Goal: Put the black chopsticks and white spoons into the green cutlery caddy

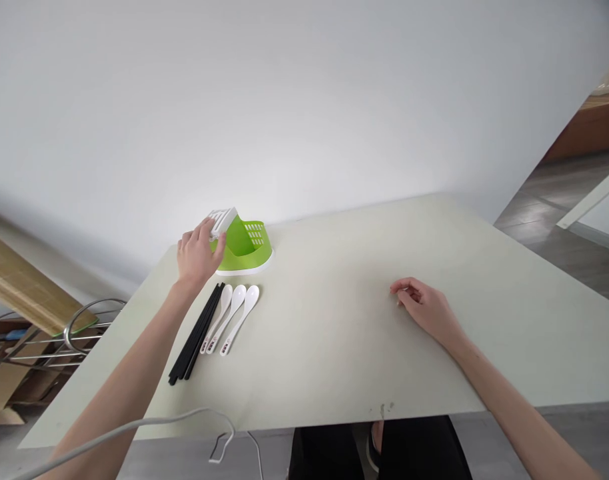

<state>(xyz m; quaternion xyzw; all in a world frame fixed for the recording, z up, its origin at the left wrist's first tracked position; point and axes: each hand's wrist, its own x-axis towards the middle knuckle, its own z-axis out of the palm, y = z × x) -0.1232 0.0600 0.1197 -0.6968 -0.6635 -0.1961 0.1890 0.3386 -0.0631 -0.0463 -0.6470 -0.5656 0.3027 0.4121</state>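
At the far left of the table, my left hand (198, 252) is closed on the white slotted top of a green cutlery holder (257, 257). Its thumb lies along the near side, with the fingers over the slots (220, 219). The holder has a basket-like side with square holes and a white base. Just in front of it lie three white spoons (238, 320), bowls pointing away from me. Several black chopsticks (197, 337) lie in a bundle to their left. My right hand (427, 308) rests on the table at the right, fingers loosely curled, thumb apart, holding nothing.
The pale table (329, 320) stands against a white wall (334, 107). A grey cable (159, 420) crosses my left forearm near the front edge. To the left are a metal rack (84, 330) and a cardboard box (7, 383).
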